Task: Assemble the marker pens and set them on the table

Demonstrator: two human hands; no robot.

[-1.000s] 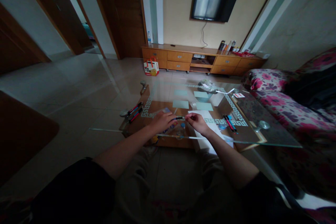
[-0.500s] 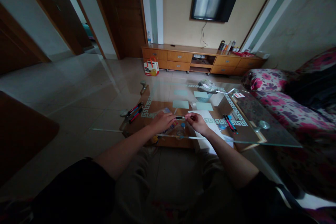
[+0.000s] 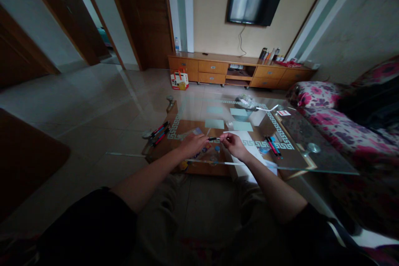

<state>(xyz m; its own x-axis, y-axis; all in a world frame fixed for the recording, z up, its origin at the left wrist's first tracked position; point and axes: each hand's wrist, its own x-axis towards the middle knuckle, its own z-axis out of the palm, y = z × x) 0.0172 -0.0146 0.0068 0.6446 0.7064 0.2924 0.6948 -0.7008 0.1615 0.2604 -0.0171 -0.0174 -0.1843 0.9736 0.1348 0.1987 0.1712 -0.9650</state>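
A small dark pen (image 3: 213, 139) is held level between my two hands, above the near part of the glass table. My left hand (image 3: 193, 145) is closed on its left end. At the right end, the fingertips of my right hand (image 3: 233, 144) pinch the lighter tip; whether that tip is a separate piece I cannot tell. Several pens (image 3: 160, 134) in black, red and blue lie side by side on the glass to the left. More pens (image 3: 273, 147), red, dark and blue, lie to the right of my right hand.
The glass table (image 3: 327, 162) has a patterned border and a shelf beneath, where a white box (image 3: 243, 170) and a blue-capped bottle (image 3: 217, 149) show. A bag-filled basket (image 3: 246, 102) sits toward the far side. Behind stands a TV cabinet (image 3: 213, 67); a flowered sofa (image 3: 327, 116) is on the right.
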